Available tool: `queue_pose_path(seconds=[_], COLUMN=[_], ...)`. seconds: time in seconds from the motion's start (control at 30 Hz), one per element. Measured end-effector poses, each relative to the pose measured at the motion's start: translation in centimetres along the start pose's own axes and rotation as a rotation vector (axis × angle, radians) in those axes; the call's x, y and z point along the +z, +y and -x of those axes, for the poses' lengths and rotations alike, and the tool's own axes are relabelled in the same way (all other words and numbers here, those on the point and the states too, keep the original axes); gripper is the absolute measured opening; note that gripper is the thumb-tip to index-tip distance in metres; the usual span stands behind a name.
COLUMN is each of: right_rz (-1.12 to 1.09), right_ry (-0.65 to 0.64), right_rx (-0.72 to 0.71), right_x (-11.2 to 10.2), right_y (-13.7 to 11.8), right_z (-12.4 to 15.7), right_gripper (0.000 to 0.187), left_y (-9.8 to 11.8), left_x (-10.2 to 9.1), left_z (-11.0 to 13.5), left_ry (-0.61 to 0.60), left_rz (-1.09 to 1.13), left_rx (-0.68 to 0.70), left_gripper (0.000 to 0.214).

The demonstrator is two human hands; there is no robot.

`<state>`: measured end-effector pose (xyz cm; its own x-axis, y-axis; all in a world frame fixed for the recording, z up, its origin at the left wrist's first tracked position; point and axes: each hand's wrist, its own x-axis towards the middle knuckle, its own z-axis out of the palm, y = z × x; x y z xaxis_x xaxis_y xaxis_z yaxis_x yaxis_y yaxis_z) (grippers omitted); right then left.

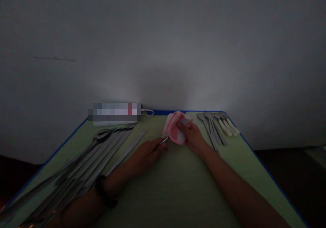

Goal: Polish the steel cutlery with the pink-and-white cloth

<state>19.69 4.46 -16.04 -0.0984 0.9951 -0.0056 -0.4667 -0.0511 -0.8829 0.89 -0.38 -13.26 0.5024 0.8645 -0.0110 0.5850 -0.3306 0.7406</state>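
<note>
My left hand (150, 153) is closed on the thin metal handle of a utensil (164, 140). The utensil's far end is hidden in a pink and white cloth (177, 133), so I cannot tell its kind. Bunched up in folds, that cloth is gripped by my right hand (193, 136), the thumb pressing on top. Both hands are close together above the middle of the green table (168, 187). Around my left wrist is a dark bracelet.
Several long metal utensils (102, 153) lie at left, a ladle-like bowl (102, 135) among them. At right lie metal spoons (209, 129) and white-handled cutlery (225, 126). A blurred-out box (114, 112) with a white cable (149, 111) stands by the wall (163, 51).
</note>
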Motion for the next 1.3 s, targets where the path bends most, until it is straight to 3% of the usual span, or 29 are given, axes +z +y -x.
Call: queue_pose_path(seconds=[0.2,0.33,0.5,0.77,1.07,1.2,1.3], right_rz=[-0.186,-0.303,-0.256,-0.294,0.070,0.260,0.237], right_ry=[0.147,0.125,0.107,0.148,0.165,0.104,0.101], right_rx=[0.002,0.053,0.033,-0.039,-0.089,-0.097,-0.071], right_x=[0.3,0.0,0.1,-0.1,0.3,0.8,1.0], right_y=[-0.2,-0.2,-0.1,-0.2,0.7,0.6,0.6], right_z=[-0.5,-0.9,-0.6,-0.8,0.0,0.7,0.6], right_gripper=[0.026,0.023,0.023,0.025,0.031,0.031,0.032], left_y=[0.0,0.2,0.2,0.4,0.4,0.2,0.3], left_x=[0.0,0.0,-0.3,0.0,0.0,0.1,0.3], left_z=[-0.1,-0.2,0.2,0.3,0.0,0.0,-0.1], left_ry=[0.027,0.057,-0.001,-0.111,-0.081,-0.075,-0.059], left_rz=[0.113,0.116,0.125,-0.153,-0.202,-0.216,-0.240], left_rx=[-0.079,-0.101,-0.032,0.080,-0.001,0.032,0.014], left_gripper=[0.033,0.033,0.030,0.035,0.034,0.031,0.031])
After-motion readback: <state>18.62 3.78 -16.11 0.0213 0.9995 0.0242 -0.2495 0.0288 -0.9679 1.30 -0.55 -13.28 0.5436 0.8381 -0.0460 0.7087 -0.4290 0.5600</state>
